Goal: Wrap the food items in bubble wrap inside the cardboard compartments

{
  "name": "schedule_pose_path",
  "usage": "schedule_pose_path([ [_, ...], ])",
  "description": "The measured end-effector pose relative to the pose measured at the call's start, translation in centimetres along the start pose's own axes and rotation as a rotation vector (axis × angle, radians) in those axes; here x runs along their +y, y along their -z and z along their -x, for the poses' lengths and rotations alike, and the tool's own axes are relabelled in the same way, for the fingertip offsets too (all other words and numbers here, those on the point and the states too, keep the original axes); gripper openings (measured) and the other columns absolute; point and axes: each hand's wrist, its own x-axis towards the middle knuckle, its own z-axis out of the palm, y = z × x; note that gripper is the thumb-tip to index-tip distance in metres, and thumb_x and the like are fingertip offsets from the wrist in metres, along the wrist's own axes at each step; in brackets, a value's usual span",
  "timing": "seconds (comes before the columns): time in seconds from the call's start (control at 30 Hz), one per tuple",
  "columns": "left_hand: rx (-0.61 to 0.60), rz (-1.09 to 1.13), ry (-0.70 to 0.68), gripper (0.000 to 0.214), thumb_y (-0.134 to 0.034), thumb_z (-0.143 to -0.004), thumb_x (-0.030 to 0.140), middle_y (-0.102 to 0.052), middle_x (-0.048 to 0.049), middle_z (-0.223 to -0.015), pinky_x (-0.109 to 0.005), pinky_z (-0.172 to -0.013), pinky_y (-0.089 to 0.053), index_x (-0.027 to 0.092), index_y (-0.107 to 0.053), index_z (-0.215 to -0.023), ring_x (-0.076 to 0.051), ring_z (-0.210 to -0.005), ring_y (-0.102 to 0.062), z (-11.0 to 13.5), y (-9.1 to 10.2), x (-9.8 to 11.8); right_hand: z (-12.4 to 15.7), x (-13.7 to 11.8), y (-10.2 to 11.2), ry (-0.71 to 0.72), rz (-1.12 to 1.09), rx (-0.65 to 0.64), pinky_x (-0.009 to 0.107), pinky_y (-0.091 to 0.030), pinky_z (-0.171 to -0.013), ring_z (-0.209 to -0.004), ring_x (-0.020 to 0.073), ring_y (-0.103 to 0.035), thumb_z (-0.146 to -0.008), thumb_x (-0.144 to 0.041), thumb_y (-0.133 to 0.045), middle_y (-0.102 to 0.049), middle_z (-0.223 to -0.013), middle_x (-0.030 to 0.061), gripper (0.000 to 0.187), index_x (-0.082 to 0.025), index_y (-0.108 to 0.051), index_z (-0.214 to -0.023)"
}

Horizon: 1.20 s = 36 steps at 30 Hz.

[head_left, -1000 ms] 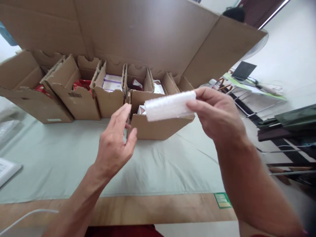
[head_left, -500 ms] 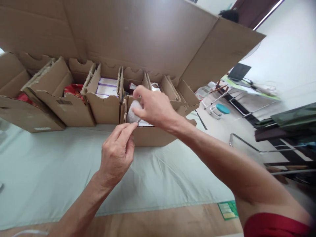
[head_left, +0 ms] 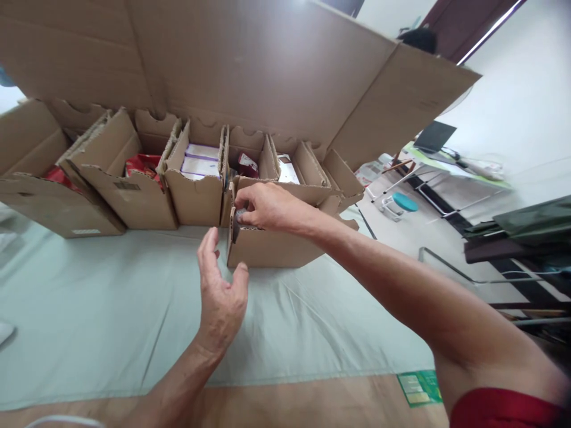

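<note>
My right hand [head_left: 267, 206] reaches into the front cardboard box [head_left: 274, 248], its fingers closed on a bubble-wrapped item [head_left: 241, 216]. Only a small greyish part of the wrap shows; the fingers and the box wall hide the rest. My left hand [head_left: 222, 291] is open in front of the box's left corner, thumb and fingers apart, holding nothing. The front box stands on a pale green cloth [head_left: 147, 309], before a row of cardboard bins.
Behind, one bin [head_left: 198, 199] holds white-and-purple boxes [head_left: 199, 161]; others hold red packets [head_left: 143, 165] and a dark red box [head_left: 248, 166]. A tall cardboard panel [head_left: 250, 65] rises over the row. To the right are a teal stool [head_left: 405, 202] and a laptop [head_left: 435, 135] on a table.
My right hand has lowered the bubble-wrapped item deeper into the front box. My left hand has come away from the item and opened, moving slightly down. The view has shifted a little.
</note>
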Motion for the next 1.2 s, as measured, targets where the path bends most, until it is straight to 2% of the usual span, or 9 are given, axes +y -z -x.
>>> schedule_pose_path([
  [0.1, -0.036, 0.033, 0.037, 0.068, -0.058, -0.092, 0.023, -0.039, -0.0129, -0.161, -0.054, -0.124, -0.031, 0.028, -0.036, -0.156, -0.029, -0.15, -0.038, 0.6, -0.8, -0.9, -0.3, -0.4, 0.0, -0.006, 0.128, 0.037, 0.029, -0.044, -0.073, -0.094, 0.0235, -0.069, -0.086, -0.022, -0.067, -0.077, -0.093, 0.0063, 0.017, -0.022, -0.078, -0.099],
  [0.3, -0.1, 0.04, 0.152, 0.069, -0.059, -0.091, 0.025, -0.038, -0.0149, -0.161, -0.053, -0.112, -0.048, 0.028, -0.035, -0.156, -0.033, -0.15, -0.038, 1.3, -1.9, -2.7, -1.3, -1.0, -0.2, -0.013, 0.295, -0.015, 0.035, -0.052, -0.08, -0.103, 0.03, -0.072, -0.087, -0.018, -0.066, -0.078, -0.105, 0.0155, 0.023, -0.014, -0.077, -0.106],
  [0.43, -0.124, 0.045, 0.141, 0.071, -0.058, -0.092, 0.024, -0.041, -0.0165, -0.16, -0.057, -0.12, -0.038, 0.025, -0.032, -0.158, -0.032, -0.15, -0.039, 1.5, -2.1, -3.8, -1.8, -1.1, -0.7, -0.01, 0.314, -0.034, 0.037, -0.053, -0.08, -0.105, 0.0323, -0.072, -0.086, -0.018, -0.066, -0.077, -0.111, 0.0191, 0.029, -0.011, -0.076, -0.112],
  [0.63, -0.123, 0.047, 0.089, 0.07, -0.056, -0.093, 0.022, -0.041, -0.0141, -0.161, -0.055, -0.125, -0.03, 0.027, -0.031, -0.159, -0.028, -0.151, -0.037, 1.5, -2.2, -4.5, -2.1, -0.7, -0.8, 0.02, 0.278, -0.052, 0.036, -0.05, -0.075, -0.098, 0.0312, -0.073, -0.086, -0.021, -0.065, -0.078, -0.102, 0.0174, 0.023, -0.012, -0.078, -0.103],
  [0.77, -0.115, 0.041, 0.071, 0.071, -0.055, -0.092, 0.021, -0.041, -0.0127, -0.161, -0.053, -0.126, -0.029, 0.028, -0.032, -0.159, -0.028, -0.151, -0.037, 1.4, -2.2, -4.5, -1.6, 0.3, 0.2, 0.006, 0.171, -0.018, 0.031, -0.045, -0.071, -0.088, 0.0239, -0.07, -0.088, -0.025, -0.064, -0.078, -0.089, 0.0101, 0.018, -0.017, -0.08, -0.09],
  [0.87, -0.118, 0.043, 0.075, 0.07, -0.056, -0.092, 0.021, -0.041, -0.0122, -0.162, -0.052, -0.127, -0.029, 0.027, -0.034, -0.159, -0.028, -0.152, -0.037, 1.3, -2.0, -4.5, 1.1, 1.2, 1.5, 0.002, -0.024, 0.132, 0.028, -0.042, -0.068, -0.076, 0.017, -0.066, -0.09, -0.024, -0.064, -0.076, -0.08, 0.0032, 0.017, -0.018, -0.079, -0.085],
  [0.97, -0.123, 0.042, 0.093, 0.068, -0.056, -0.093, 0.023, -0.041, -0.0127, -0.162, -0.053, -0.126, -0.03, 0.027, -0.036, -0.158, -0.029, -0.152, -0.037, 1.2, -1.8, -4.4, 6.7, 2.7, 1.4, -0.032, -0.224, 0.444, 0.029, -0.046, -0.067, -0.071, 0.0154, -0.065, -0.092, -0.027, -0.063, -0.076, -0.081, 0.0015, 0.018, -0.019, -0.079, -0.088],
  [1.1, -0.12, 0.024, 0.095, 0.067, -0.057, -0.093, 0.026, -0.043, -0.0139, -0.161, -0.053, -0.126, -0.03, 0.026, -0.036, -0.157, -0.03, -0.151, -0.039, 1.0, -1.5, -4.1, 14.8, 6.9, -3.1, -0.242, -0.396, 0.985, 0.035, -0.054, -0.076, -0.081, 0.0198, -0.069, -0.091, -0.036, -0.07, -0.078, -0.094, 0.0039, 0.016, -0.025, -0.078, -0.099],
  [1.2, -0.117, 0.04, 0.079, 0.071, -0.061, -0.092, 0.029, -0.041, -0.0144, -0.162, -0.051, -0.126, -0.03, 0.025, -0.035, -0.158, -0.03, -0.151, -0.039, 0.4, -1.2, -3.7, 17.9, 10.4, -7.9, -0.41, -0.515, 1.081, 0.042, -0.056, -0.083, -0.087, 0.0229, -0.072, -0.088, -0.039, -0.071, -0.078, -0.098, 0.0069, 0.024, -0.022, -0.075, -0.105],
])
